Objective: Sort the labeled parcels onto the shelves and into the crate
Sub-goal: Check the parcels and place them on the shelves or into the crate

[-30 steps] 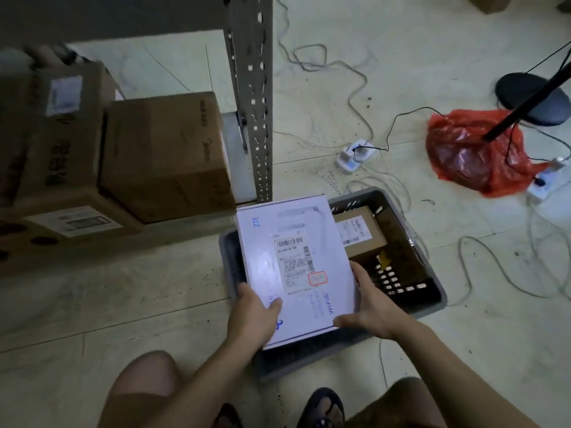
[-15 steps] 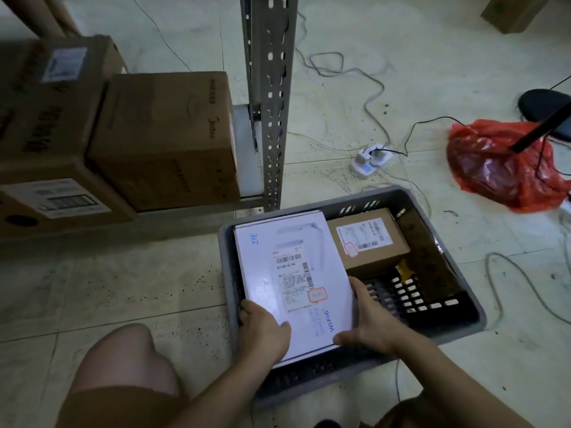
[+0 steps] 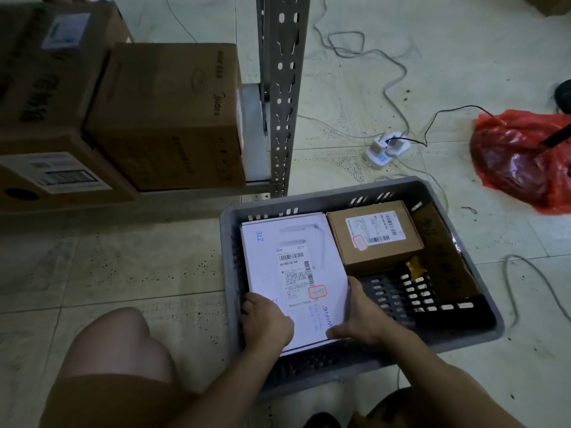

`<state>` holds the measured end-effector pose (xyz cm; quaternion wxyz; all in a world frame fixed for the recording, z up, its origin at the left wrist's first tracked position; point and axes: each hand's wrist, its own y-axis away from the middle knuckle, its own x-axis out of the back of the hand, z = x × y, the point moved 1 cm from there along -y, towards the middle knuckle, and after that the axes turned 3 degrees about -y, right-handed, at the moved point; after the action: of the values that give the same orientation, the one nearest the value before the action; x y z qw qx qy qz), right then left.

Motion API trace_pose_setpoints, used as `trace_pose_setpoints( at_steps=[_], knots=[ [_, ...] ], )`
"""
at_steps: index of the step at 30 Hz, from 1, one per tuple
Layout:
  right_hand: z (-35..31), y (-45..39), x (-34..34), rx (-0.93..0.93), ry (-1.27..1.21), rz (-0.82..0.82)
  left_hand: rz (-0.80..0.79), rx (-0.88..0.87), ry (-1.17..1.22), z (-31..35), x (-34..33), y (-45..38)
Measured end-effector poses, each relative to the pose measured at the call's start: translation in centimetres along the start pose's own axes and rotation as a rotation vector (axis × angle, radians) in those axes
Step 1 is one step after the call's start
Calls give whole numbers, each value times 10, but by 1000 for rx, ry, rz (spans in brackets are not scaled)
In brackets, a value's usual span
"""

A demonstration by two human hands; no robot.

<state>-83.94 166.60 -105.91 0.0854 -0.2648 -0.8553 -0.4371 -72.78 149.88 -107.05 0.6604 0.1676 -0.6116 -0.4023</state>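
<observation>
White parcel (image 3: pixel 293 273) lies in the left half of the grey crate (image 3: pixel 482 332), near end gripped by both hands. Left hand (image 3: pixel 268 323) clasps the near-left corner; right hand (image 3: pixel 360 319) clasps the near-right edge, fingers curled beneath. Step judged: setting down. Next: let go and withdraw. Beyond the right fingers, a labelled brown parcel (image 3: pixel 375 239) sits just beside. Legible: "ZTE", "WIFI6"; shelf carton (image 3: pixel 167 118) reads "Midea".

Illumination is dim and diffuse, with a greenish cast. Frame edges show wide-angle bending, vignetting and soft focus.
</observation>
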Motion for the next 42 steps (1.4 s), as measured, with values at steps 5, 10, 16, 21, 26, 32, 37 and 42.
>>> trace_pose_setpoints(
  at_steps=[5,10,16,21,26,32,37,42],
  knots=[
    [11,-16,-6,-41,9,-14,-36,51,-7,1,-13,-10],
    [19,-33,-13,-93,38,-41,-25,11,-24,-4,-24,-22],
    [27,-52,-15,-178,35,-76,-32,-15,-21,-8,-35,-39],
    [32,-69,-17,-220,61,-90,-33,-40,-64,-13,-47,-49],
    [37,-82,-16,-283,37,-137,-34,-37,-87,-14,-55,-61],
    [39,-96,-18,-334,-22,-143,-44,-20,-164,-9,-62,-72],
    [42,-101,-21,-347,-28,-133,-91,16,-92,-7,-67,-83],
    [43,-103,-23,-338,-5,-169,-121,58,10,-9,-70,-91]
  ],
)
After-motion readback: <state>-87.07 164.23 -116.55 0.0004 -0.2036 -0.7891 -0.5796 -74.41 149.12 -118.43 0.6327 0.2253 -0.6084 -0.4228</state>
